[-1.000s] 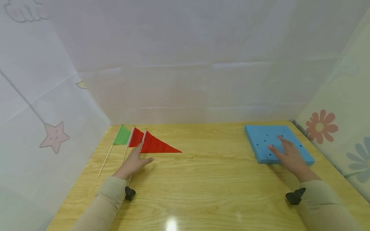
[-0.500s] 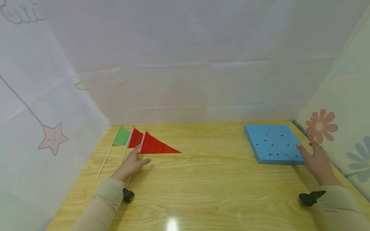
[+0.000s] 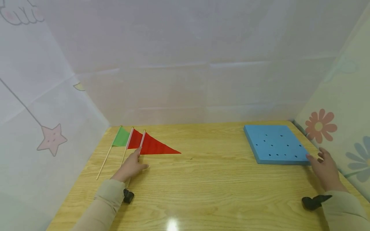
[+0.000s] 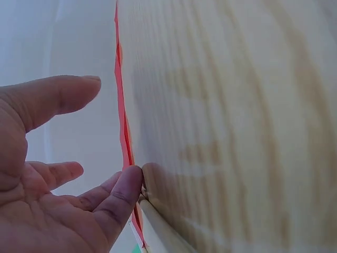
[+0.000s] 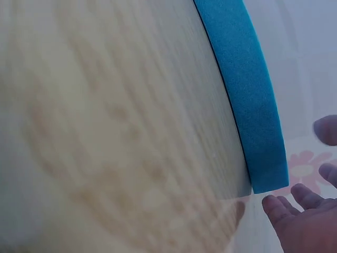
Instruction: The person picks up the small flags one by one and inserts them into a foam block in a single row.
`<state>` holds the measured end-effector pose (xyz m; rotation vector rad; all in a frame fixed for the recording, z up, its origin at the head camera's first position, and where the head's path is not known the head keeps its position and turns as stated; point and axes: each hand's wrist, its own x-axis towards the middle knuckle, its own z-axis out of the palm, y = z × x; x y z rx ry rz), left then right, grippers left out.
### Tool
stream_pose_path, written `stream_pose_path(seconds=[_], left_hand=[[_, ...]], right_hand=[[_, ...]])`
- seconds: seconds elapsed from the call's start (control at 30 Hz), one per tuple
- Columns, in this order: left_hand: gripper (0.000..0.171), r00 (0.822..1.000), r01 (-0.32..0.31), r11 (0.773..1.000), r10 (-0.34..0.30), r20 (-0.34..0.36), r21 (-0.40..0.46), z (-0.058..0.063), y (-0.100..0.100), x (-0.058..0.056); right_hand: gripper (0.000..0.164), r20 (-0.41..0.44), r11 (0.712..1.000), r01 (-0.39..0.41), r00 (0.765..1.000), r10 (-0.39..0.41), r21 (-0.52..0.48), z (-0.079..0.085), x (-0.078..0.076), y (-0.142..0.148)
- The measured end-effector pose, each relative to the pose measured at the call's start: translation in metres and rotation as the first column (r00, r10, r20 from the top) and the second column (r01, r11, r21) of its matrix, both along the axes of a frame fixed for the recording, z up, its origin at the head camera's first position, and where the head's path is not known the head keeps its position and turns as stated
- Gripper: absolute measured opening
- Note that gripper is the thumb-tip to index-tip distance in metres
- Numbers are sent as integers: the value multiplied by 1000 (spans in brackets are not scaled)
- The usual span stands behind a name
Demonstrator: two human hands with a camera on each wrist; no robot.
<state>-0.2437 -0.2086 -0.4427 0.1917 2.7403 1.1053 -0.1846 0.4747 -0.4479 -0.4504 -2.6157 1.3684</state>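
Three small flags on thin wooden sticks lie on the table's left side: a green flag (image 3: 121, 138), a middle red flag (image 3: 134, 141) and a pointed right-hand red flag (image 3: 158, 146). My left hand (image 3: 131, 165) reaches over the right-hand flag's stick, thumb spread away. In the left wrist view its fingertips touch down beside the wooden stick (image 4: 163, 226), and nothing is pinched. A blue board (image 3: 276, 141) with several small dark holes lies at the right. Beside its near right corner hovers my right hand (image 3: 326, 170), fingers loosely bent, holding nothing; contact with the board cannot be made out.
The wood-grain table (image 3: 202, 189) spans the space between flags and board. A pale sheet wall (image 3: 185, 89) stands along the back, with printed sheets at both sides. Black wrist cameras (image 3: 128, 195) sit at the cuffs.
My right hand has moved right and toward me, from above the blue board to beside its near right corner. My left hand has lowered slightly toward the stick. Flags and board stay put.
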Motion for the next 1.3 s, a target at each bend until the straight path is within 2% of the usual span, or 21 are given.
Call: stream_pose_path(seconds=[0.13, 0.37, 0.47, 0.6, 0.87, 1.03, 1.3], left_hand=[[85, 1000, -6, 1000, 6, 8, -4, 0, 0, 1], [74, 997, -45, 998, 43, -67, -42, -2, -5, 0], [74, 996, -61, 996, 56, -75, -69, -2, -8, 0], [78, 997, -60, 994, 56, -49, -86, 0, -12, 1], [80, 998, -69, 997, 69, -7, -39, 4, -15, 2], [79, 998, -69, 997, 70, 11, -27, 2, -17, 0], [90, 995, -87, 995, 89, 36, -51, 1, -18, -5]], right_hand=[[79, 43, 1000, -7, 999, 6, 16, -6, 0, 3], [79, 59, 998, -30, 998, 27, 53, -8, -3, 5], [80, 74, 999, -23, 997, 19, 46, -9, -4, 7], [81, 89, 999, -15, 996, 11, 46, -11, -4, 8], [83, 93, 999, 0, 996, -3, 42, -10, -4, 7], [83, 92, 1000, 2, 996, -5, 30, -10, -3, 7], [86, 97, 999, 42, 994, -43, 8, -13, -6, 11]])
